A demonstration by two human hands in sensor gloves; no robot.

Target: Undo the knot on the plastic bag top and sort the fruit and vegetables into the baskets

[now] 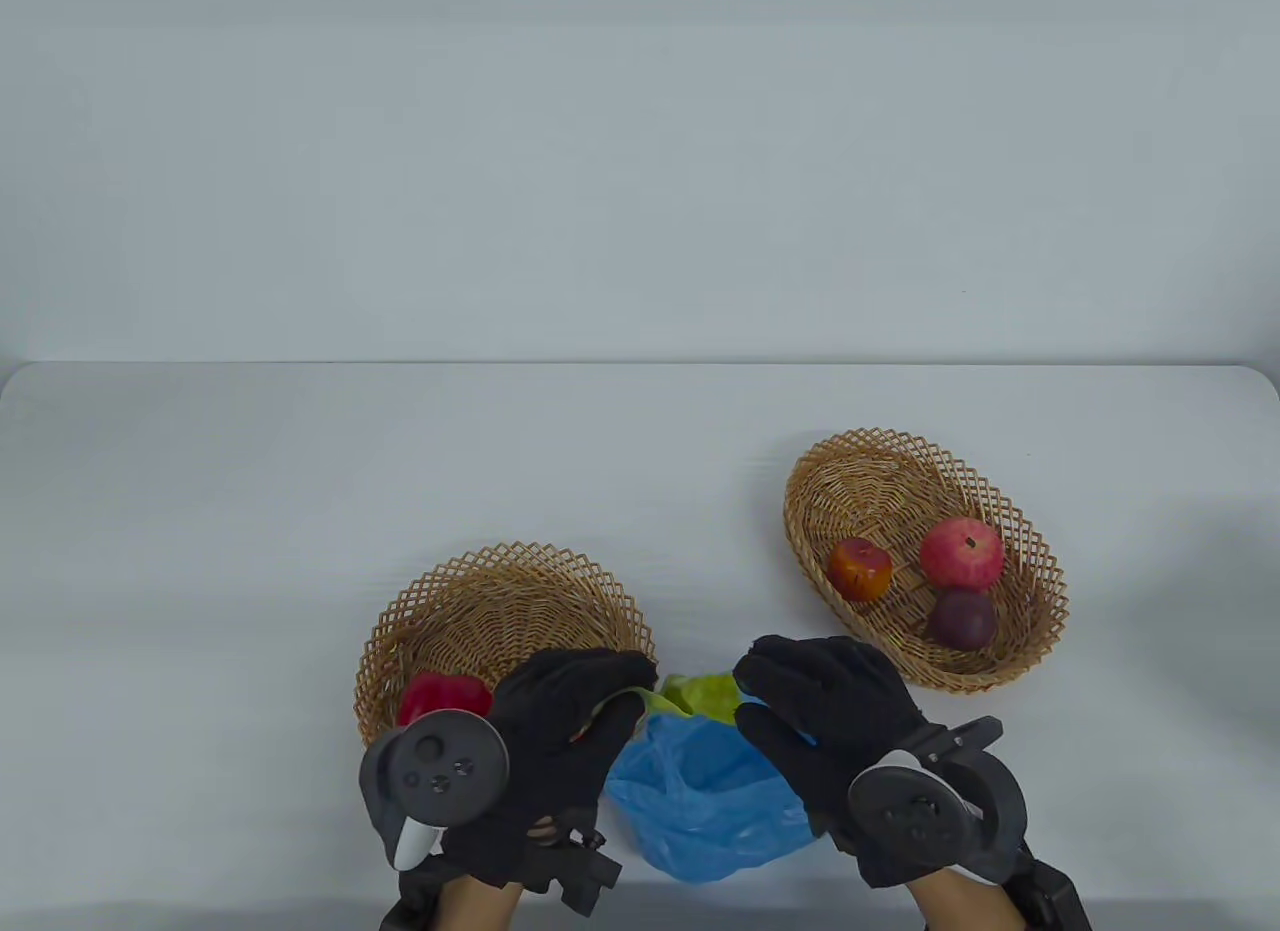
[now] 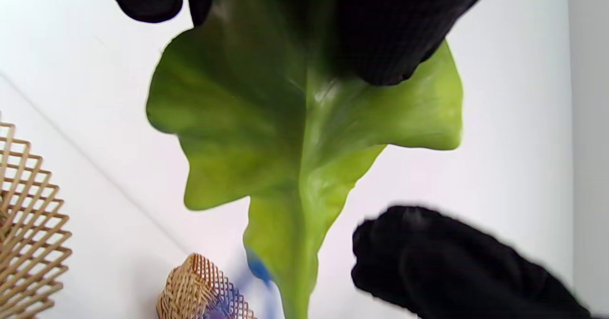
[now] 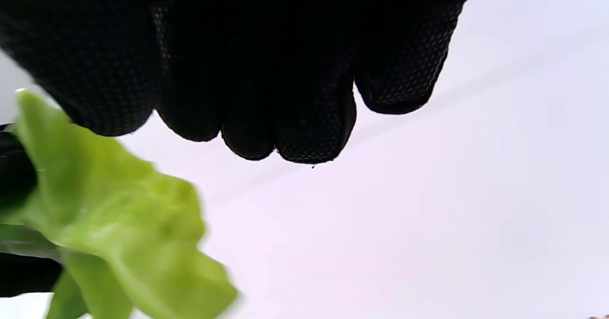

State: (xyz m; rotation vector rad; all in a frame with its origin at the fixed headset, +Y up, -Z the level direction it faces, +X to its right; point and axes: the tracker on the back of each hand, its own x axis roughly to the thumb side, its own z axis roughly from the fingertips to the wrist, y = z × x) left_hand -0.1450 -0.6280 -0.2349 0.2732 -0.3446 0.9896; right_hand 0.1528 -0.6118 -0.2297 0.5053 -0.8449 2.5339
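Note:
My left hand (image 1: pixel 612 693) grips a green lettuce leaf (image 1: pixel 700 695) and holds it just above the mouth of the blue plastic bag (image 1: pixel 700 806). In the left wrist view the leaf (image 2: pixel 295 133) hangs from my gloved fingers (image 2: pixel 380 38). My right hand (image 1: pixel 775 686) has its fingers curled at the bag's right rim and seems to pinch the plastic. The left basket (image 1: pixel 500 596) holds a red bell pepper (image 1: pixel 445 696). In the right basket (image 1: pixel 870 481) lie a red apple (image 1: pixel 860 568), a pomegranate (image 1: pixel 962 553) and a dark purple fruit (image 1: pixel 962 619).
The bag lies open at the table's near edge, between the two baskets. Behind the baskets the white table (image 1: pixel 400 441) is bare up to the wall. What else the bag holds is hidden.

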